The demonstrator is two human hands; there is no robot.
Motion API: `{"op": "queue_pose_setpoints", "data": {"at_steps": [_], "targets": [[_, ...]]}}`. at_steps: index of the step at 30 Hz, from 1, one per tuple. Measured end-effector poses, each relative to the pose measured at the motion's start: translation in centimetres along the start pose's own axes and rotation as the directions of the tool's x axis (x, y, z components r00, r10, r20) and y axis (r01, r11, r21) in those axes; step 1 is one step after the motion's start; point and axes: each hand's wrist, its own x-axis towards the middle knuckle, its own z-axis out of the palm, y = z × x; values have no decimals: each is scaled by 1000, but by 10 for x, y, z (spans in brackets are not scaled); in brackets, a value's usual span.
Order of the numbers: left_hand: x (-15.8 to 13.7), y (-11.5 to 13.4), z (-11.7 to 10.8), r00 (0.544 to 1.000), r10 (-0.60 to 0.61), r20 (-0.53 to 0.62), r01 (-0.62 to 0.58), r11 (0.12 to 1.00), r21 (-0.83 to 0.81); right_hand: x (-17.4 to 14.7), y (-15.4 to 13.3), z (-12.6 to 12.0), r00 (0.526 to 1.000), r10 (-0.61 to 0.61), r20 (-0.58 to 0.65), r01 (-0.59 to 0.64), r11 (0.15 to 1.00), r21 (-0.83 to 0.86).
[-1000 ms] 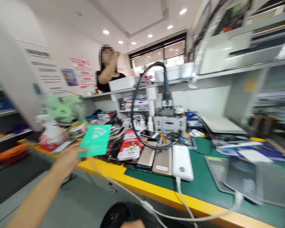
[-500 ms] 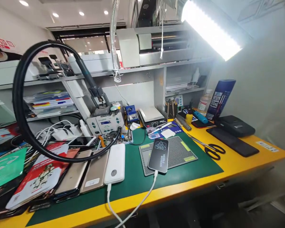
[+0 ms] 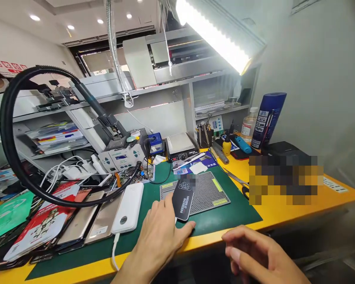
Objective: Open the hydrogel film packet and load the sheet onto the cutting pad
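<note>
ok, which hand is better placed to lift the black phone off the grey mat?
Left. The left hand already rests at the black phone, fingers against its near end on the grey mat. The right hand hangs off the table edge, apart from it and holding nothing.

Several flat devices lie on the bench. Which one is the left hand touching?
The black phone lying on the grey perforated mat, under the left hand. The white power bank and gold phones lie further left, untouched.
</note>
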Motion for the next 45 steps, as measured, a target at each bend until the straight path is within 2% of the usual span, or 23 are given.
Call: {"op": "queue_pose_setpoints", "data": {"at_steps": [3,7,9,12,15,17,20,24,26,29,32,34,35,36,37,39,40,41,42,43,45], "targets": [[5,9,4,999,-45,-22,47,992,113,7,-9,-15,999,-43,-14,43,999,6],[11,10,7,989,-131,-65,135,989,59,23,-16,-16,996,-42,-81,54,986,155],[14,4,7,980,-180,-85,179,984,-21,35,-21,-5,997,9,-79,16,952,305],[16,-8,6,973,-218,-71,201,959,-199,56,-29,22,998,63,30,-69,839,540],[11,-16,7,968,-238,-85,198,925,-325,77,-37,49,986,37,165,-135,758,639],[4,-16,9,949,-267,-168,199,920,-337,88,-41,64,969,9,246,-179,712,679],[-9,-14,16,906,-248,-342,170,955,-243,96,-43,81,963,-43,268,-179,641,746],[-17,-22,30,860,-103,-500,57,993,-107,96,-41,91,953,-143,266,-136,583,801],[-17,-29,36,834,-41,-550,2,997,-71,96,-42,92,942,-191,275,-115,587,802],[-18,-37,42,802,23,-597,-67,996,-51,97,-43,94,939,-193,284,-96,645,758],[-20,-42,44,807,2,-590,-103,985,-137,98,-44,96,939,-183,291,-103,657,747],[-21,-44,41,856,-78,-512,-94,949,-302,99,-44,98,940,-175,292,-112,651,751],[-21,-45,38,889,-127,-441,-84,900,-428,99,-44,98,942,-167,289,-113,656,746],[-20,-46,33,923,-169,-347,-68,814,-577,100,-45,99,946,-156,285,-111,670,734],[-18,-46,27,951,-197,-237,-43,678,-734,100,-46,100,949,-143,281,-109,687,718],[-13,-47,13,986,-168,-7,43,296,-954,101,-49,101,954,-131,271,-98,717,690],[-9,-48,6,990,-116,86,99,107,-989,101,-51,101,954,-127,272,-97,728,679],[-6,-48,0,986,-51,159,157,-39,-987,102,-52,103,954,-127,272,-93,737,670],[-2,-49,-5,975,18,220,220,-147,-964,102,-53,104,953,-133,273,-86,745,662],[2,-51,-9,959,86,269,282,-220,-934,103,-54,106,950,-146,278,-76,752,655],[8,-54,-12,919,199,341,388,-304,-870,106,-53,108,939,-174,297,-56,774,631]]}}
